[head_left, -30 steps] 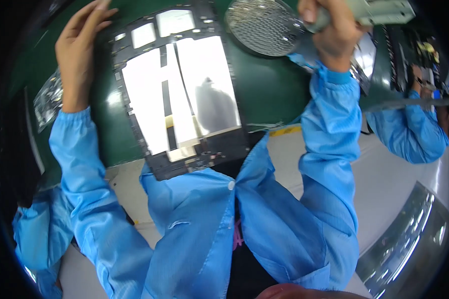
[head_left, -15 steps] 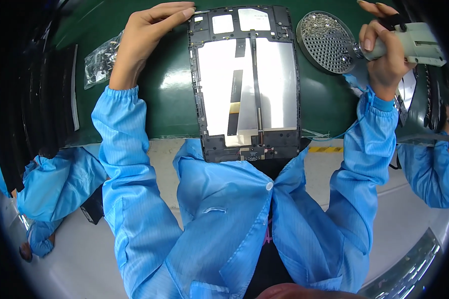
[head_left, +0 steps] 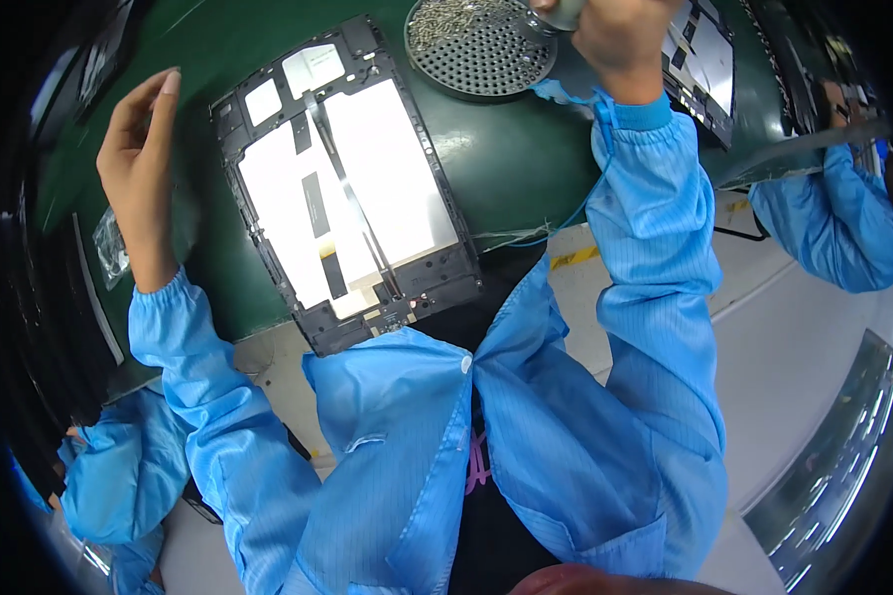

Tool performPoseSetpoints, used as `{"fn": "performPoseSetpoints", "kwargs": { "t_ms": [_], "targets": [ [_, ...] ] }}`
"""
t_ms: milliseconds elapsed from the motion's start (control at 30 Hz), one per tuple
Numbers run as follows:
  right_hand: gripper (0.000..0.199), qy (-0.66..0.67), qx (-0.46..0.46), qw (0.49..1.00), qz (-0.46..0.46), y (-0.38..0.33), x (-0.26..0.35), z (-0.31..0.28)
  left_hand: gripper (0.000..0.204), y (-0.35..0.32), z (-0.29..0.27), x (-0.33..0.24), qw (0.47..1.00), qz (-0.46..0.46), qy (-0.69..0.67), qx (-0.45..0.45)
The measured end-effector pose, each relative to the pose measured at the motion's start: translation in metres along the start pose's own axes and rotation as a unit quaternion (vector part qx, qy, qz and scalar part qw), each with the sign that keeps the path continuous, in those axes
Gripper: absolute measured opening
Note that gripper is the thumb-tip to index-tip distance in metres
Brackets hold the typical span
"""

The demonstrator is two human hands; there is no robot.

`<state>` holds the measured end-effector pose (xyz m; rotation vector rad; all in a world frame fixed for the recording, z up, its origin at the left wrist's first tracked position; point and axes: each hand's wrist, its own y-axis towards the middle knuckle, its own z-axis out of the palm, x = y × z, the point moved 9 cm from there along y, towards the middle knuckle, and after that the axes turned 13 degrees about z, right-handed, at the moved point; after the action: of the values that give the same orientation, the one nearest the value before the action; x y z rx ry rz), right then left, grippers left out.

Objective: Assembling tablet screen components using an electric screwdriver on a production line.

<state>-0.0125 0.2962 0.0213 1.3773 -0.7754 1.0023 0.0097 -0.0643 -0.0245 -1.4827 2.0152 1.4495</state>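
Note:
A tablet chassis (head_left: 387, 149) with a black frame, silver panels and ribbon cables lies tilted on the green table, its near end reaching past the table edge toward my body. My left hand (head_left: 144, 134) hovers left of it, apart from it, fingers stretched with the tips close together; I see nothing in them. At the top, my right hand (head_left: 620, 35) is closed round a pale green electric screwdriver (head_left: 563, 15), mostly cut off by the picture's edge. The screwdriver's metal nose is over the right side of a round perforated tray (head_left: 496, 79) with many small screws (head_left: 446, 25).
A clear plastic bag (head_left: 111, 246) of small parts lies near my left wrist. Another chassis (head_left: 702, 69) rests beyond my right wrist. A blue cord (head_left: 556, 230) runs from my right cuff to the table edge. Blue-sleeved people (head_left: 831, 223) sit on both sides.
My left hand has come off the chassis's far left corner. The whole view has turned, so the chassis appears tilted and farther left. My right hand and screwdriver appear higher, partly out of view.

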Motion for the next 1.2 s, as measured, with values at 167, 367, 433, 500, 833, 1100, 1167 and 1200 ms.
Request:
{"fn": "performPoseSetpoints", "kwargs": {
  "t_ms": [167, 367, 433, 500, 833, 1100, 1167, 1200],
  "targets": [
    [0.03, -0.001, 0.006, 1.0, -0.012, 0.0, 0.009, 0.001, 0.023, 0.014, 0.111, -0.126, 0.926, 0.27, -0.029, 0.261],
    [0.029, 0.059, -0.013, 0.998, 0.003, -0.001, 0.007, 0.003, 0.026, 0.016, 0.196, -0.176, 0.891, 0.284, -0.081, 0.345],
    [0.028, 0.029, -0.009, 0.999, -0.024, 0.0, 0.013, 0.007, 0.021, 0.019, 0.207, -0.156, 0.909, 0.212, -0.108, 0.343],
    [0.028, 0.045, -0.013, 0.999, -0.019, 0.0, 0.014, 0.003, 0.018, 0.023, 0.204, -0.157, 0.911, 0.226, -0.103, 0.329],
    [0.028, 0.014, 0.01, 1.0, 0.015, -0.004, 0.003, -0.001, 0.018, 0.039, 0.146, -0.114, 0.773, 0.248, -0.581, 0.057],
    [0.03, 0.016, 0.041, 0.999, 0.027, -0.003, -0.004, 0.003, 0.025, 0.004, 0.0, 0.024, 0.998, 0.044, -0.042, -0.002],
    [0.03, 0.018, 0.047, 0.998, 0.034, -0.004, -0.008, 0.003, 0.023, -0.007, 0.004, 0.032, 0.997, 0.01, -0.007, 0.073],
    [0.031, 0.031, 0.035, 0.998, 0.045, -0.004, -0.012, -0.001, 0.023, -0.009, 0.006, 0.033, 0.996, 0.008, -0.014, 0.093]
  ]
}}
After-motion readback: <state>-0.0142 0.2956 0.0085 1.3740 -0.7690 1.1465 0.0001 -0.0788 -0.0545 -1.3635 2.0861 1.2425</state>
